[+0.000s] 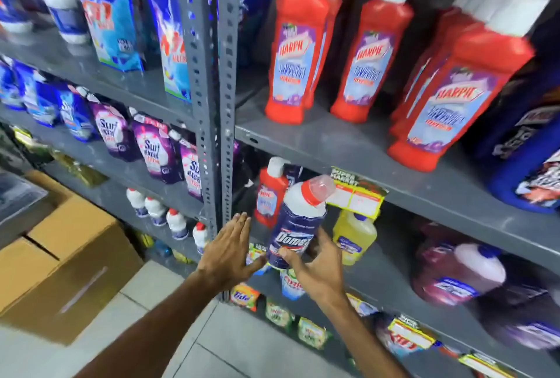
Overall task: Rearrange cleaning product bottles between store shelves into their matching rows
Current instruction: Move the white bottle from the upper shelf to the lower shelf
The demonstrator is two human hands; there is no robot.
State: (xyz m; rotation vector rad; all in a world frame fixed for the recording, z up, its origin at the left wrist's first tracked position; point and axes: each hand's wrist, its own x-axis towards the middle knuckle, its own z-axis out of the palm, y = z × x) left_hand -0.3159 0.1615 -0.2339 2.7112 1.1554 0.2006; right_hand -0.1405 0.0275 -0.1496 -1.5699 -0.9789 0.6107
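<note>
My right hand (318,268) grips the base of a white Domex bottle (298,220) with a blue label and red cap, tilted in front of the right shelf unit's second shelf. My left hand (228,248) is flat with fingers apart, its thumb touching the bottle's lower left. Behind the bottle a red Harpic bottle (270,192) stands on that shelf. Several red Harpic bottles (298,44) stand in rows on the shelf above. A row of small white Domex-like bottles (177,223) with red caps stands low on the left shelf unit.
A grey perforated upright (212,89) divides the two units. Purple Surf pouches (151,150) and blue pouches fill the left shelves. A yellow bottle (354,235) and a maroon jug (454,274) sit on the right. Cardboard boxes (69,259) stand on the floor at left.
</note>
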